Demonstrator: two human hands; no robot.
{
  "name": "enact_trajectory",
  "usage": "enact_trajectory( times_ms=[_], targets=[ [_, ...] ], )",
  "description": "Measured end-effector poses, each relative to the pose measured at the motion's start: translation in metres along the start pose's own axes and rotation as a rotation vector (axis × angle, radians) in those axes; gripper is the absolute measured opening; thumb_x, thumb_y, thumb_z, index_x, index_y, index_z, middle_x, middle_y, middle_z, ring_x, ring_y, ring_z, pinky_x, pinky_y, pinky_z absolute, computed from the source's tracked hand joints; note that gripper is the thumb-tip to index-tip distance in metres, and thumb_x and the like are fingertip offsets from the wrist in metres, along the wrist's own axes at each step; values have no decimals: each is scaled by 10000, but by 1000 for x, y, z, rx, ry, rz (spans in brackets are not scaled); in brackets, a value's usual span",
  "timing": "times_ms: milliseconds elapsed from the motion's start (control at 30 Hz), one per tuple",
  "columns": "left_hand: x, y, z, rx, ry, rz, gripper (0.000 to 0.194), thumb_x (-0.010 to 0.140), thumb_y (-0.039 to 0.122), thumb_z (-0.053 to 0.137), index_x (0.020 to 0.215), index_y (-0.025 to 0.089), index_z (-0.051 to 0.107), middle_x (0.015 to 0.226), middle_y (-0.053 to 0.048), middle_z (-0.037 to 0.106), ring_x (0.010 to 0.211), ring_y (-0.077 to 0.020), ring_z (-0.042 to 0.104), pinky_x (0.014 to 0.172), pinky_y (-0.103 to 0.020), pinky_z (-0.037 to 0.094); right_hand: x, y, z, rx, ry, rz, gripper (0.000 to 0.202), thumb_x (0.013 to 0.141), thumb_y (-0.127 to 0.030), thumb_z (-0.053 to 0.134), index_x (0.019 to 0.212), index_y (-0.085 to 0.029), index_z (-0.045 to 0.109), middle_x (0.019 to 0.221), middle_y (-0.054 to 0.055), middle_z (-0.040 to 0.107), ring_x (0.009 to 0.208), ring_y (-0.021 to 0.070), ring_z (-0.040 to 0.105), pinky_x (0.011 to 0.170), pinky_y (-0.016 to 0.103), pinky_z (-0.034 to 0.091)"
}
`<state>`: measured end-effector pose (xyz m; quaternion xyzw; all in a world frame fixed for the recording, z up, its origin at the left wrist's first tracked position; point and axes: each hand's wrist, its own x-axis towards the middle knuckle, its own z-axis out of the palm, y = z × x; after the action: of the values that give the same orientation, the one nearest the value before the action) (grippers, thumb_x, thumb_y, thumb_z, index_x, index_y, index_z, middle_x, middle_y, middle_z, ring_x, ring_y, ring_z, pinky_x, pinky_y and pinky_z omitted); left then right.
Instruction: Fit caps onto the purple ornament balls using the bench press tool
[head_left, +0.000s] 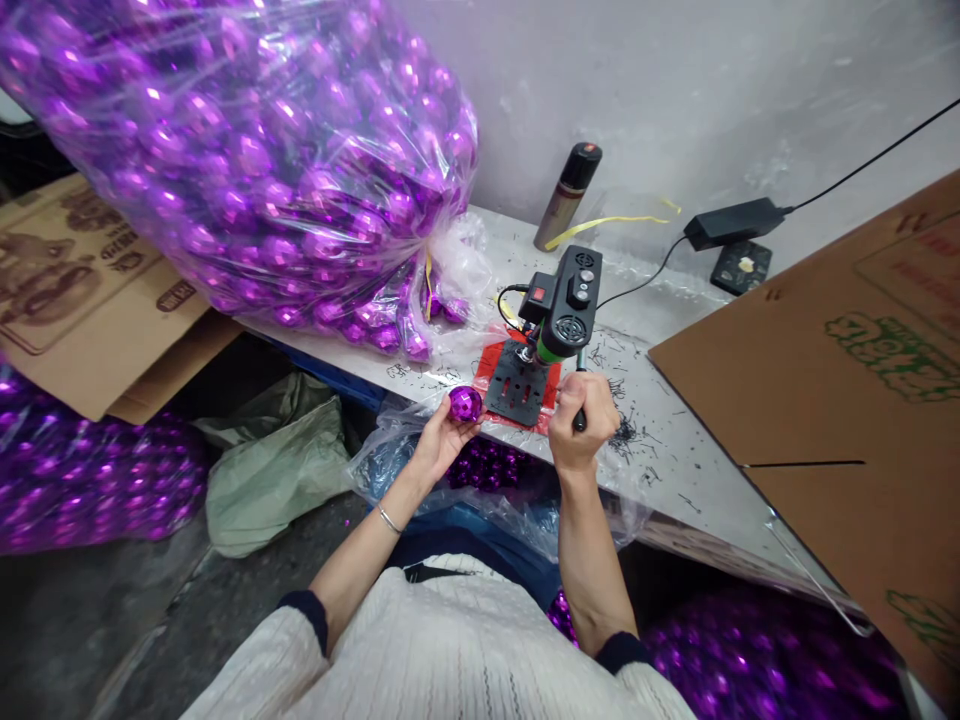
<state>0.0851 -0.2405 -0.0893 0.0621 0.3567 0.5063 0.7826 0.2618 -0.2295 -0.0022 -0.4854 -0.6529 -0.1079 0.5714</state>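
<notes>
My left hand (444, 438) holds a shiny purple faceted ball (465, 404) by the table's front edge, just left of a small black bench press (570, 305). The fingers curl around the ball from below and behind. Wrapped round the black-knobbed lever handle (580, 418) on the press's right side is my right hand (585, 420). Under the press head lies its black slotted base plate (516, 385), set on a red sheet (491, 358).
A large clear bag of purple balls (300, 180) fills the upper left. Behind the press stand a spray can (568, 197) and a black power adapter (735, 222). A cardboard box (847, 400) rises on the right. Dark short bits (624, 432) litter the white table (675, 470).
</notes>
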Motion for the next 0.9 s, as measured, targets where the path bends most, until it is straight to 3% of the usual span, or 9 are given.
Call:
enact_trajectory(
  times_ms=[133,333,567,800,900],
  targets=[
    [5,0,5,21,13,6,326,923,412,634,1027,110,701,944,-119,767,817,-181,730,778,-283,585,-1,1,0,-17,-10,8,258,962,-185,420,719,-221,497,675,2,568,635,122,544,618,274,413],
    [30,-5,31,146,43,257,224,810,292,780,980,157,722,904,-25,759,801,-129,705,771,-212,533,3,0,-1,-12,-5,9,247,959,-180,423,733,-216,514,678,3,574,639,124,547,620,281,415],
    [35,8,59,-188,55,-95,386,1015,374,474,1149,61,655,906,-145,748,758,-157,726,614,-195,563,9,0,-2,5,-5,-7,235,951,-157,430,740,-216,514,658,-6,554,625,120,535,611,273,409],
    [20,16,62,-330,114,-180,454,1032,379,425,1302,37,554,925,-160,735,798,-186,751,658,-222,615,6,1,-1,7,1,-11,224,957,-176,449,750,-213,526,670,-5,564,651,118,553,629,271,432],
    [15,18,60,-336,106,-214,494,1036,431,402,1266,26,567,894,-159,738,747,-172,742,638,-218,607,4,4,-2,64,-6,57,112,927,-297,572,857,-209,567,830,30,635,793,148,625,683,284,494]
  ],
)
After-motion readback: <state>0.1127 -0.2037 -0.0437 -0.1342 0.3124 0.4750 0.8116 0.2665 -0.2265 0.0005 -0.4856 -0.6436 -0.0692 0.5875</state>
